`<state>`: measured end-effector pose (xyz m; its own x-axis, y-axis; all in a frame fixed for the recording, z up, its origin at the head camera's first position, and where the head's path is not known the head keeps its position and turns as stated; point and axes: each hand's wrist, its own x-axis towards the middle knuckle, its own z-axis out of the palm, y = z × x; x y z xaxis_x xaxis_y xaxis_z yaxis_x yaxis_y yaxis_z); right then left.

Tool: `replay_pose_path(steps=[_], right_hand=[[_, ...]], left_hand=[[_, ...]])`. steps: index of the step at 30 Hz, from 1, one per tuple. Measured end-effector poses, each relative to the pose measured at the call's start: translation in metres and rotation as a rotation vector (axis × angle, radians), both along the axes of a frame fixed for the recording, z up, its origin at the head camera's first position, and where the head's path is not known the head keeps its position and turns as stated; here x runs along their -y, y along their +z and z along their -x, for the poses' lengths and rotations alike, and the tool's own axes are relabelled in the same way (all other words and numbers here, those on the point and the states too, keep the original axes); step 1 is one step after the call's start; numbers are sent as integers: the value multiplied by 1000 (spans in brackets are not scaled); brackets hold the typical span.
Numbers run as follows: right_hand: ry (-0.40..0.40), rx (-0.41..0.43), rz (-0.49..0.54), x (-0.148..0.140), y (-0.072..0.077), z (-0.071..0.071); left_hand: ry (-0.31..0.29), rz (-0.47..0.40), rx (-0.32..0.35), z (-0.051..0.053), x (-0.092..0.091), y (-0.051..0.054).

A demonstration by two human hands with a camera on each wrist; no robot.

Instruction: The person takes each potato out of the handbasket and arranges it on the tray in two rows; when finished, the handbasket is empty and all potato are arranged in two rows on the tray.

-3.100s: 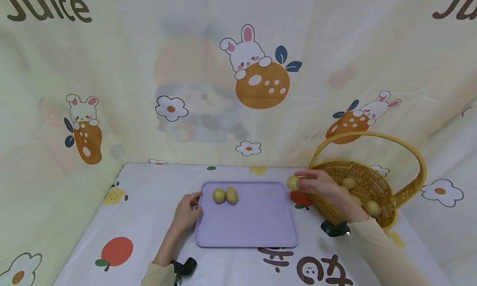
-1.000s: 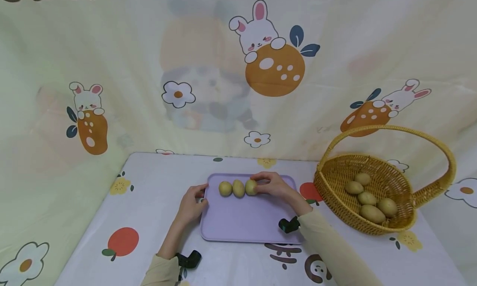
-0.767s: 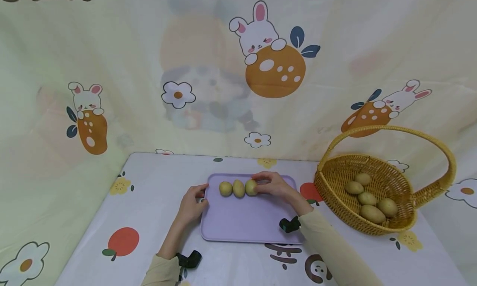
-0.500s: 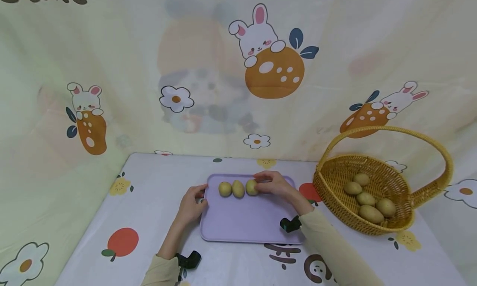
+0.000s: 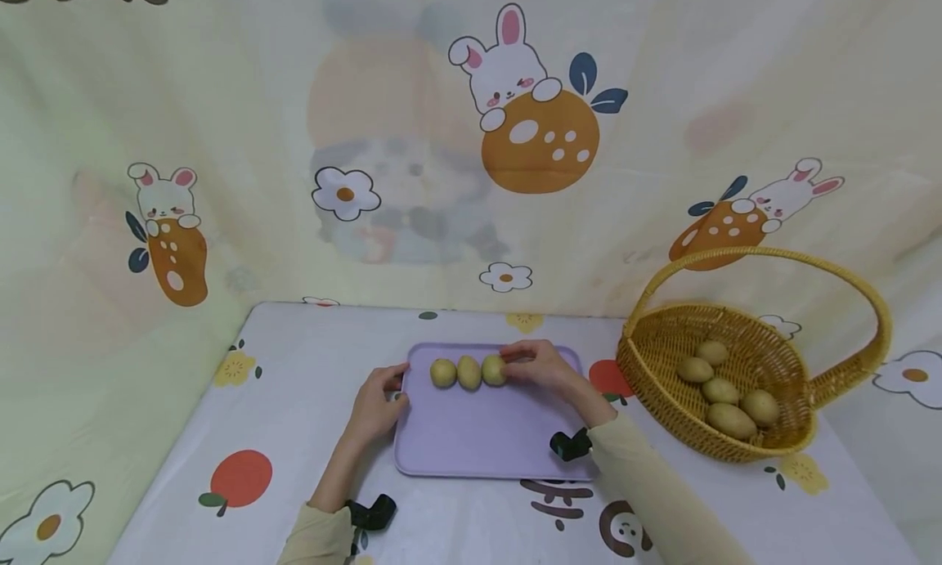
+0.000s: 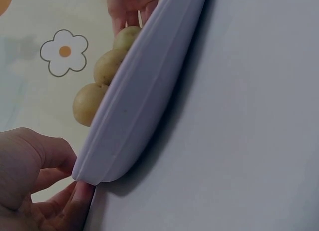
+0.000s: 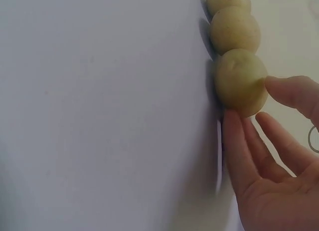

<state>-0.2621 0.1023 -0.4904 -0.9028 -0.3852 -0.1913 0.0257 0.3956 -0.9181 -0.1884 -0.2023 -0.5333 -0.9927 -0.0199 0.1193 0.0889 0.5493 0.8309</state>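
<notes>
My right hand (image 5: 540, 367) holds a potato (image 5: 492, 369) on the lilac tray (image 5: 486, 446), with thumb and fingertips around its right side in the right wrist view. Two more potatoes lie to its left, a longer one (image 5: 468, 373) in the middle and a rounder one (image 5: 443, 373) at the end. All three form a row near the tray's far edge. At the tray's left edge, my left hand (image 5: 377, 403) grips the rim; in the left wrist view its fingers (image 6: 62, 153) meet the tray corner.
A wicker basket (image 5: 662, 405) with a tall arched handle (image 5: 765, 253) stands right of the tray, tilted toward me. Several potatoes (image 5: 732, 421) lie inside it. A printed cloth (image 5: 294, 369) covers the table, and a printed curtain (image 5: 412, 303) hangs behind.
My right hand has carried the potato left from the basket's rim onto the tray, beside the other two. Within the last second it has barely shifted. My left hand has stayed at the tray's edge.
</notes>
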Motion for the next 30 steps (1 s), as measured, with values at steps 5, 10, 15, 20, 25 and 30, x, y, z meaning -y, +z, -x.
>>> replay_pose_path(steps=[5, 10, 15, 20, 25, 30], right_hand=[[-21, 22, 30, -1, 2, 0], [-32, 34, 54, 0, 2, -1], [-48, 57, 37, 1, 2, -1], [-44, 56, 30, 1, 2, -1], [-40, 59, 30, -1, 2, 0], [-52, 80, 24, -3, 4, 1]], left_hand=[[-2, 11, -15, 1, 1, -1], [-4, 0, -21, 0, 1, -1], [-19, -21, -30, -1, 1, 0], [-23, -15, -41, -1, 0, 1], [-11, -10, -37, 0, 0, 1], [-12, 0, -31, 0, 1, 1]])
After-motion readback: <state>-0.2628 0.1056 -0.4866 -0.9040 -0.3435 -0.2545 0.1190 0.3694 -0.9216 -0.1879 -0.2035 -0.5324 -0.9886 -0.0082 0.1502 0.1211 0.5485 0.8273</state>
